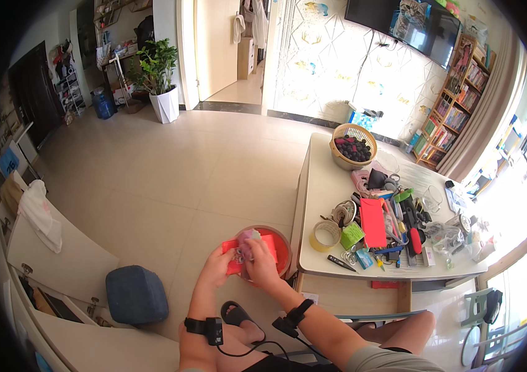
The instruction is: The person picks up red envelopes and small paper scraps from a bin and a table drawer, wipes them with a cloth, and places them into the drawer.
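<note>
My left hand grips a red paper packet, possibly a red envelope, by its left side. In my right hand is a crumpled purple-grey cloth, pressed against the packet's face. Both hands are above a round bin with a red inside, standing on the floor beside the table. My fingers and the cloth hide part of the packet. More red shows right of the cloth, and I cannot tell whether it is the same packet.
The white table at right bears a heap of small items: a red envelope, a tape roll, a green box, a digital thermometer. A basket stands behind. An open drawer juts toward my legs. A blue stool sits left.
</note>
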The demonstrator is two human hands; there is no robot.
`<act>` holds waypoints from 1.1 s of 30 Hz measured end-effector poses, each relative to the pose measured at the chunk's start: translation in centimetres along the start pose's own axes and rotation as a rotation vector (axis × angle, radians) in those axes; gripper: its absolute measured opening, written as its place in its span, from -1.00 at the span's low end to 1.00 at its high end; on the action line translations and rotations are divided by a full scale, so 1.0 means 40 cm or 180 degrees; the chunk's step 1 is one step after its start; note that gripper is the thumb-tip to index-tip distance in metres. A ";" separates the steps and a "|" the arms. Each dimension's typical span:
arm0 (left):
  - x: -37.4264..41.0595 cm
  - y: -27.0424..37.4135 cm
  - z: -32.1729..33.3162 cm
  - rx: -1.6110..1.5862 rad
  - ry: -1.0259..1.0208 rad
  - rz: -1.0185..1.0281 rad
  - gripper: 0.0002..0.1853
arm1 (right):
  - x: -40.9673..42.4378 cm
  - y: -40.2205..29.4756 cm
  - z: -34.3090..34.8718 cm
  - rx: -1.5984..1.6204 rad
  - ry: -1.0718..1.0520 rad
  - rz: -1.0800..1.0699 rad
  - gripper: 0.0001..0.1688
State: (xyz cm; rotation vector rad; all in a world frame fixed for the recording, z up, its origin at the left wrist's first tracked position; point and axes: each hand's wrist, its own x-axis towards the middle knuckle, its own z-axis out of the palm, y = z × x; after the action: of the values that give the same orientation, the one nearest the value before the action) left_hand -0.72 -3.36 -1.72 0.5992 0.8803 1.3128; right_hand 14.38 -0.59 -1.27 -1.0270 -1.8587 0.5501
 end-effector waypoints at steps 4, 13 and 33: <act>-0.007 0.008 0.009 0.0150 0.0012 0.0023 -0.62 | -0.006 0.040 0.017 -0.0046 -0.0119 0.0222 -0.56; -0.015 0.041 -0.007 0.0254 0.0483 0.0135 -0.63 | -0.098 0.192 -0.001 -0.0233 -0.0351 0.1173 -0.57; 0.022 -0.024 -0.017 -0.0155 0.0682 0.0176 -0.70 | -0.117 0.085 0.015 -0.0742 -0.1031 0.1109 -0.50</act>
State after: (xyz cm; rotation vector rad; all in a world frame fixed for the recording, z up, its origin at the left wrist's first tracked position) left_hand -0.72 -2.75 -3.05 0.4529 1.0089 1.4635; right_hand 16.41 -2.59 -6.36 -1.5069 -2.0723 0.7519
